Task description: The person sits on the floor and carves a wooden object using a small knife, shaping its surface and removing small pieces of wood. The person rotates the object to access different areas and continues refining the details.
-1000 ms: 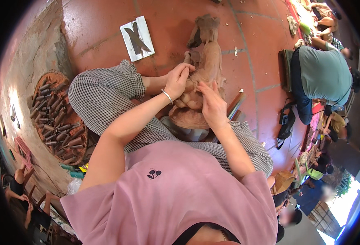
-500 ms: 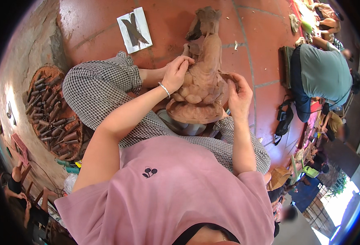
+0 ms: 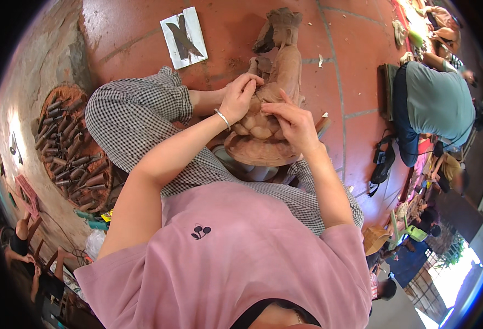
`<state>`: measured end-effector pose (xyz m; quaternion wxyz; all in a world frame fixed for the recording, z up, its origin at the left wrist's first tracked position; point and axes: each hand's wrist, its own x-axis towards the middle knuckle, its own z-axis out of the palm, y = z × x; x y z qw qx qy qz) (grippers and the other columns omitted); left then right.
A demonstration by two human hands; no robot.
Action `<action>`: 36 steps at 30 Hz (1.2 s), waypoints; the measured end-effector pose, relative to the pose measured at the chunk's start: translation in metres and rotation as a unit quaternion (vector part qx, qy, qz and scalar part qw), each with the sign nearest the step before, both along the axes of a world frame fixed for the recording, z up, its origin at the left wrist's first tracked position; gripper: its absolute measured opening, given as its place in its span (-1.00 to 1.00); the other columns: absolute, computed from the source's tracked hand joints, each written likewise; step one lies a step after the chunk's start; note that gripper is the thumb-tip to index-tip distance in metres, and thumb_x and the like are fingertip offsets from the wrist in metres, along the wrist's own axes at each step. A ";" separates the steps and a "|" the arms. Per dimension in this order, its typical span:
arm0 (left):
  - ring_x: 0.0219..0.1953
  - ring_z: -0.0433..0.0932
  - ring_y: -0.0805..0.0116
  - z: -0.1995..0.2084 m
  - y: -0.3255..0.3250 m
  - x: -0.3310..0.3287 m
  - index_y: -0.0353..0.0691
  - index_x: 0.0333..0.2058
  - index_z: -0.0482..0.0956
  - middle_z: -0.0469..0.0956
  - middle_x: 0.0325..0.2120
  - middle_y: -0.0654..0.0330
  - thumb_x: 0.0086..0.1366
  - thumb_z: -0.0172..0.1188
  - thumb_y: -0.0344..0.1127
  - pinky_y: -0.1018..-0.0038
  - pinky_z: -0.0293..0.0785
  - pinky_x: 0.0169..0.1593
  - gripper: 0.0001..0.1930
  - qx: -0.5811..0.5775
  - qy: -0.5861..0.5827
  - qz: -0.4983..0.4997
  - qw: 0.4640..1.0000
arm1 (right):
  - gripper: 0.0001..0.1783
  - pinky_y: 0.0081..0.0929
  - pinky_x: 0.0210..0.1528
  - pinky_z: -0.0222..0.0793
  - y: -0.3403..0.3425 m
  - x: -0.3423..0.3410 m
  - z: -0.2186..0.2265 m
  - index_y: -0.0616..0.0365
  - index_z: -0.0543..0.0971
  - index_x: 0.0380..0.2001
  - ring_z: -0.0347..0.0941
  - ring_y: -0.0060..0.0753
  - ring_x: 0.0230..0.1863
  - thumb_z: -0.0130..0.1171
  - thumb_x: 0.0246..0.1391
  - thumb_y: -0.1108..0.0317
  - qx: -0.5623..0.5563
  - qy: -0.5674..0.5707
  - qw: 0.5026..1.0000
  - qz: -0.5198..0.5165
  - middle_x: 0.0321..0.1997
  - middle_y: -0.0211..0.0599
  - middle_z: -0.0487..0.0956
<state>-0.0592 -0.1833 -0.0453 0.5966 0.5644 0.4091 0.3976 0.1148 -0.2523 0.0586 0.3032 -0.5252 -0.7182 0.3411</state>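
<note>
Brown tools [image 3: 75, 131] lie in the round basket [image 3: 110, 189]; 2 curled hands [image 3: 237, 103] [image 3: 298, 127] touch the carved figure [image 3: 289, 71], grip unclear.

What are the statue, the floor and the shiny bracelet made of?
Statue: probably wood, though maybe clay; it's dull brown and unpainted-looking, with carved-looking petals.
Floor: seems to be fired-clay tiles, smooth with a slight sheen; they're red-orange with grey lines between them.
Bracelet: looks like polished metal, because it's silvery and bright, but shiny plastic is possible.
</note>
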 end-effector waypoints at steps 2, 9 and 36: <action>-0.16 0.61 0.20 0.002 -0.001 0.000 -0.35 -0.16 0.58 0.64 -0.25 0.05 0.45 -0.03 -0.31 0.38 0.48 -0.03 -0.74 -0.012 0.002 -0.002 1.000 | -0.63 -0.08 0.46 0.22 0.003 0.008 0.000 0.17 0.67 -0.15 0.66 -0.25 -0.05 0.11 0.02 0.75 0.001 -0.007 1.000 0.015 -0.12 -0.24 0.72; -0.16 0.60 0.22 0.003 0.000 -0.001 -0.35 -0.16 0.58 0.64 -0.23 0.05 0.45 -0.03 -0.30 0.39 0.47 -0.04 -0.74 -0.006 0.006 0.007 1.000 | -0.64 -0.12 0.43 0.28 0.014 0.029 0.016 0.21 0.67 -0.18 0.69 -0.24 -0.13 0.11 -0.01 0.77 -0.033 -0.031 0.996 0.072 -0.18 -0.24 0.72; -0.18 0.60 0.21 0.000 -0.001 0.003 -0.33 -0.16 0.58 0.63 -0.26 0.05 0.44 0.01 -0.31 0.38 0.48 -0.06 -0.77 -0.010 -0.004 0.010 1.000 | -0.67 -0.14 0.37 0.38 -0.008 -0.013 0.008 0.15 0.65 -0.13 0.64 -0.10 -0.09 0.08 0.09 0.70 0.002 -0.030 0.999 -0.045 -0.19 -0.19 0.70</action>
